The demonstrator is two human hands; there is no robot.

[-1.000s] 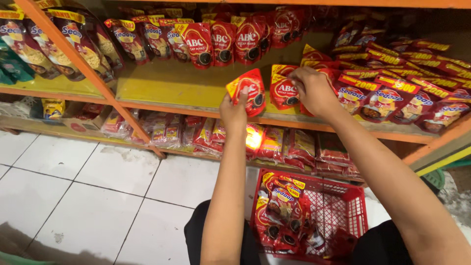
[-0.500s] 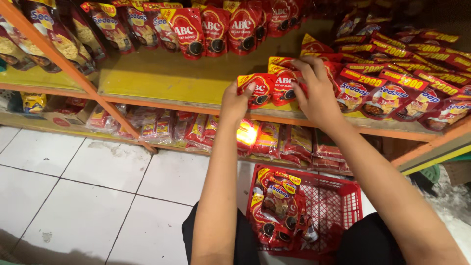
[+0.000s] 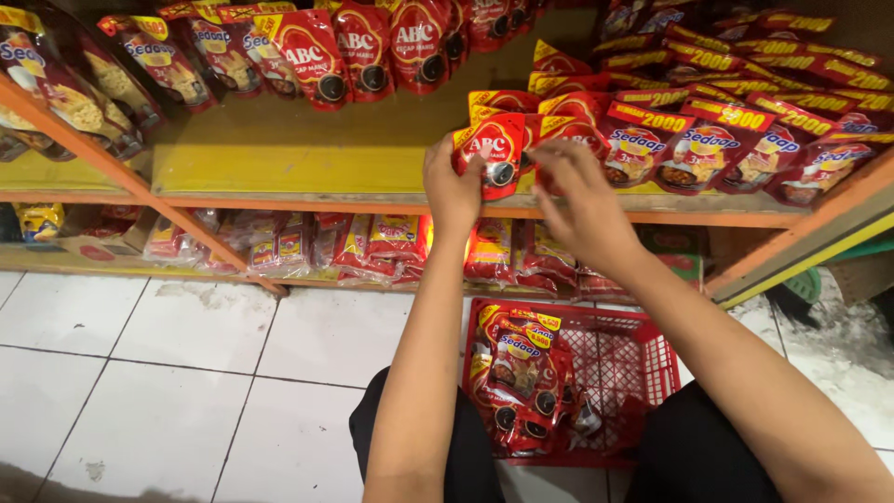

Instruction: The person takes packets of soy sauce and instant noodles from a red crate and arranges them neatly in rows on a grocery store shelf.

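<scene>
Landmark: yellow shelf (image 3: 307, 154), wooden, edged in orange, carrying rows of red sauce pouches.
Red pouch (image 3: 492, 149): upright at the front edge of the yellow shelf, just left of the stacked row of similar pouches (image 3: 708, 140); black cap low on its face.
Left hand (image 3: 453, 184): at the front edge of the yellow shelf, fingers closed narrowly on the red pouch's left side, thumb on the front, the rest behind it and out of sight.
Right hand (image 3: 582, 200): just right of the red pouch, over the shelf's front lip; fingers (image 3: 559, 158) bent and loosely spread against the neighbouring pouches; cannot tell whether gripping anything, since the back of the hand covers the fingertips.
Red basket (image 3: 633, 373): on the white tiled floor (image 3: 140, 373) below the yellow shelf, between the knees, holding a heap of red pouches (image 3: 521, 373) on its left side.
Lower shelf (image 3: 307, 247): under the yellow shelf, small packets in shadow, kinds hard to make out.
Hanging pouches (image 3: 307, 51): at the back of the yellow shelf, tops cut off by the frame.
Cut off: the far right end of the yellow shelf and both elbows.
</scene>
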